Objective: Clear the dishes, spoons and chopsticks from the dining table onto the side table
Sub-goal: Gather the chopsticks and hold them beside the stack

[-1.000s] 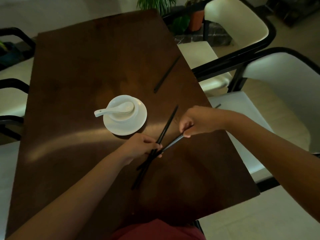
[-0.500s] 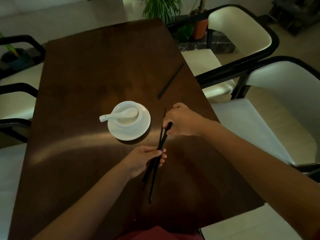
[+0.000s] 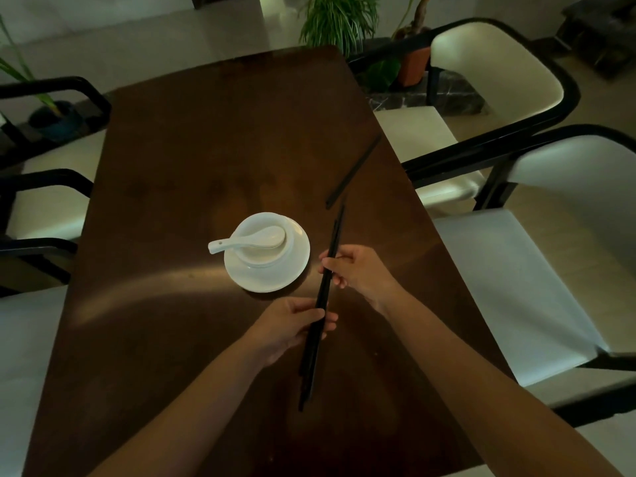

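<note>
Dim light falls across a dark brown wooden counter point(image 3: 192, 160), which is flanked by cream-cushioned chairs with black frames point(image 3: 499, 80) on both sides, while potted plants point(image 3: 339, 22) are seen on the floor beyond its far end. Near the middle of the counter a white saucer point(image 3: 296, 266) is set, and a small white bowl point(image 3: 265, 249) is stood on it. A white ceramic spoon point(image 3: 247, 239) is laid across the bowl, its handle pointing left past the rim.

A bundle of black chopsticks point(image 3: 321, 301) is held above the counter, just right of the saucer, and is slanted from the near side up toward the far right. The lower part of the bundle is gripped by the left hand point(image 3: 292, 327), whose fingers are curled round it. Higher up, the same bundle is pinched by the right hand point(image 3: 354, 270), with the fingertips closed on the sticks.

Further off, near the right edge of the counter, a separate black chopstick point(image 3: 354, 170) is left lying flat, apart from both hands. Whether it is one stick or a pair cannot be told.
</note>
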{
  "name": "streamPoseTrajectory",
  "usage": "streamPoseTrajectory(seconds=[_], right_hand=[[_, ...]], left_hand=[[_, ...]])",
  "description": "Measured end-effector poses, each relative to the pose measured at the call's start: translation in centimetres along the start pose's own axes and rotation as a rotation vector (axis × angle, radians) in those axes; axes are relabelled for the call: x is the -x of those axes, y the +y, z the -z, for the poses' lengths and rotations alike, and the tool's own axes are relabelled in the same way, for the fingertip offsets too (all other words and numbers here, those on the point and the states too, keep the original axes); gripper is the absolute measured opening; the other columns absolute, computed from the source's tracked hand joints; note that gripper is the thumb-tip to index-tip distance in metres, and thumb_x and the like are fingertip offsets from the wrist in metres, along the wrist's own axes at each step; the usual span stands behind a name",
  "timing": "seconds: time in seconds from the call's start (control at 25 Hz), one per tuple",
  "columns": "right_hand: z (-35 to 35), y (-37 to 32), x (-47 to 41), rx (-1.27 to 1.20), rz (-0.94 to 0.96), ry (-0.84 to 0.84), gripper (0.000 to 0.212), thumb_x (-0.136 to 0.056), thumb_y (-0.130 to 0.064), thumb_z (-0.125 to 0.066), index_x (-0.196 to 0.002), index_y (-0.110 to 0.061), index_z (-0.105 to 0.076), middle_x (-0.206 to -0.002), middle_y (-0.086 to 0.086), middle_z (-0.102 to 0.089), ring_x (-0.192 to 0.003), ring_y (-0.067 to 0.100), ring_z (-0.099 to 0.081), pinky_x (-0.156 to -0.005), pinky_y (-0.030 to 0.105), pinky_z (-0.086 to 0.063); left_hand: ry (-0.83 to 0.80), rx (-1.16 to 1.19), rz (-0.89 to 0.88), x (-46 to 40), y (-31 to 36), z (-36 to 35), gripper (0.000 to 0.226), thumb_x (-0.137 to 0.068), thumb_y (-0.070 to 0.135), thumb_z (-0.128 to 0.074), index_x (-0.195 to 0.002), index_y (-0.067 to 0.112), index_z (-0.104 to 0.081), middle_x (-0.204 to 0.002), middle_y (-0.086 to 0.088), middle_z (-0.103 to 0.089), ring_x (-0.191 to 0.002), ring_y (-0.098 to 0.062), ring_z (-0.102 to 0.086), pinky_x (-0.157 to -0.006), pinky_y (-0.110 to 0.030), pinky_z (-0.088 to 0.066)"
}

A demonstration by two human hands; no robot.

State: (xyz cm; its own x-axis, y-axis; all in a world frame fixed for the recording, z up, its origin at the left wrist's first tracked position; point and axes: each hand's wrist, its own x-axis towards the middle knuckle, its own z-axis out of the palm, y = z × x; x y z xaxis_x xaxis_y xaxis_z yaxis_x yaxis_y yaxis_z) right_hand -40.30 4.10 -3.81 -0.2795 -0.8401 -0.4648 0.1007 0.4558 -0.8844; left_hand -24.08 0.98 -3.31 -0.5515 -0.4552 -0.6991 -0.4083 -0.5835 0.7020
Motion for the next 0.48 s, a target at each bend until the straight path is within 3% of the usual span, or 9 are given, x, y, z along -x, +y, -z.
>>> streamPoseTrajectory(seconds=[0.12, 0.24, 0.28, 0.36, 0.48], right_hand=[[0.0, -0.4, -2.0, 0.011, 0.002, -0.001, 0.019, -0.085, -0.018, -0.064, -0.093, -0.002, -0.067, -0.071, 0.004, -0.068, -0.053, 0.009, -0.051, -0.052, 0.018, -0.044], [0.4, -0.9, -4.3, -0.049, -0.011, -0.099, 0.016, -0.084, -0.030, -0.064, -0.084, -0.015, -0.067, -0.063, -0.008, -0.069, -0.051, 0.006, -0.057, -0.054, 0.019, -0.049], [1.1, -1.1, -5.9, -0.086, -0.025, -0.063, 0.018, -0.084, -0.034, -0.064, -0.085, -0.016, -0.066, -0.068, -0.006, -0.070, -0.052, 0.006, -0.058, -0.055, 0.020, -0.051], [3.0, -1.3, -10.2, -0.106, -0.067, 0.160, 0.020, -0.085, -0.032, -0.062, -0.084, -0.013, -0.064, -0.076, 0.004, -0.069, -0.055, 0.011, -0.060, -0.058, 0.024, -0.053], [5.7, -2.2, -17.7, 0.166, -0.137, 0.407, 0.030, -0.086, -0.030, -0.063, -0.082, -0.001, -0.062, -0.078, 0.012, -0.067, -0.062, 0.021, -0.063, -0.070, 0.036, -0.058]], left_hand=[[0.029, 0.033, -0.037, -0.8, 0.5, 0.2, 0.018, -0.087, 0.003, -0.054, -0.100, 0.006, -0.066, -0.082, -0.005, -0.073, -0.078, -0.013, -0.069, -0.067, -0.023, -0.056], [0.055, 0.201, -0.017, -1.8, 0.8, 0.6, 0.018, -0.087, 0.001, -0.054, -0.099, 0.003, -0.067, -0.077, -0.005, -0.073, -0.073, -0.014, -0.069, -0.063, -0.023, -0.056], [0.062, 0.259, -0.010, -2.2, 1.0, 0.8, 0.018, -0.086, 0.000, -0.054, -0.099, 0.002, -0.067, -0.079, -0.007, -0.073, -0.074, -0.015, -0.068, -0.064, -0.025, -0.057], [0.080, 0.321, -0.009, -3.1, 1.4, 1.1, 0.018, -0.086, 0.001, -0.055, -0.098, 0.002, -0.068, -0.084, -0.010, -0.072, -0.077, -0.018, -0.068, -0.067, -0.028, -0.058], [0.123, 0.360, -0.027, -4.5, 2.3, 1.7, 0.018, -0.085, 0.003, -0.057, -0.097, 0.003, -0.070, -0.087, -0.011, -0.073, -0.081, -0.019, -0.070, -0.068, -0.028, -0.057]])
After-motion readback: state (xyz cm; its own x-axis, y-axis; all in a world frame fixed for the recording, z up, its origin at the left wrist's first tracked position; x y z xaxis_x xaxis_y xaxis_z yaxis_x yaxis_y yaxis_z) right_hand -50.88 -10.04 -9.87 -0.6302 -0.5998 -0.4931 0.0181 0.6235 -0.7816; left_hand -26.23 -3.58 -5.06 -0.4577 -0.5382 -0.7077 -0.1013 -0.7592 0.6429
